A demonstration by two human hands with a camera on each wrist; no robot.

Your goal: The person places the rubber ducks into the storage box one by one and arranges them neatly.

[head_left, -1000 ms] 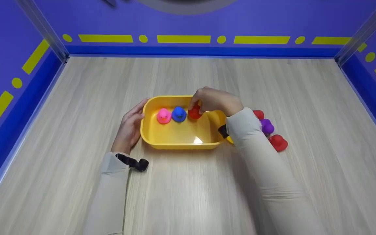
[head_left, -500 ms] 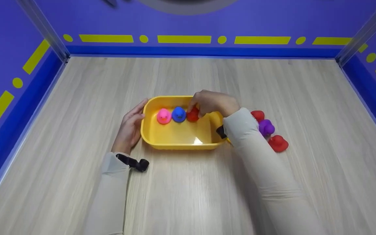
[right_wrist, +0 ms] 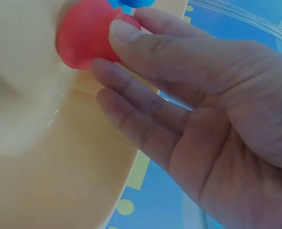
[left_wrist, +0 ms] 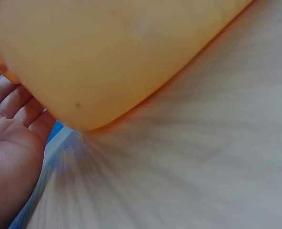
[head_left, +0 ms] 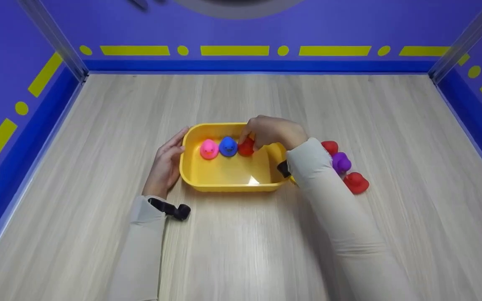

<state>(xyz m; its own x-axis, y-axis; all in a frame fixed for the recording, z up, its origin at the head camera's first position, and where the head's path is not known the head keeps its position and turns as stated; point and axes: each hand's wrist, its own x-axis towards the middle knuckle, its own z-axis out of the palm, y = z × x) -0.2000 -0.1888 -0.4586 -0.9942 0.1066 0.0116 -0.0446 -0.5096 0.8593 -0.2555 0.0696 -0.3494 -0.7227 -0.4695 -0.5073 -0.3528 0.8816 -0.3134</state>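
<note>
In the head view, the yellow tray (head_left: 237,187) holds a pink duck (head_left: 209,149), a blue duck (head_left: 228,146) and a red duck (head_left: 246,148) side by side. My right hand (head_left: 276,130) reaches over the tray's back right part and pinches the red duck against the tray floor. The right wrist view shows the thumb of my right hand (right_wrist: 193,90) on the red duck (right_wrist: 86,36), with fingers around its far side. My left hand (head_left: 165,164) rests its extended fingers against the tray's left side; in the left wrist view, my left hand (left_wrist: 15,143) touches the tray (left_wrist: 107,57).
Right of the tray lie a red duck (head_left: 330,147), a purple duck (head_left: 341,162) and another red duck (head_left: 356,182). Something yellow, mostly hidden, is by the tray's right front corner under my right wrist. Blue walls with yellow marks surround the wooden tabletop (head_left: 241,242).
The pinched red duck has moved slightly left and down, and now sits against the blue duck. My right hand has shifted with it. My left hand has stayed at the tray's side.
</note>
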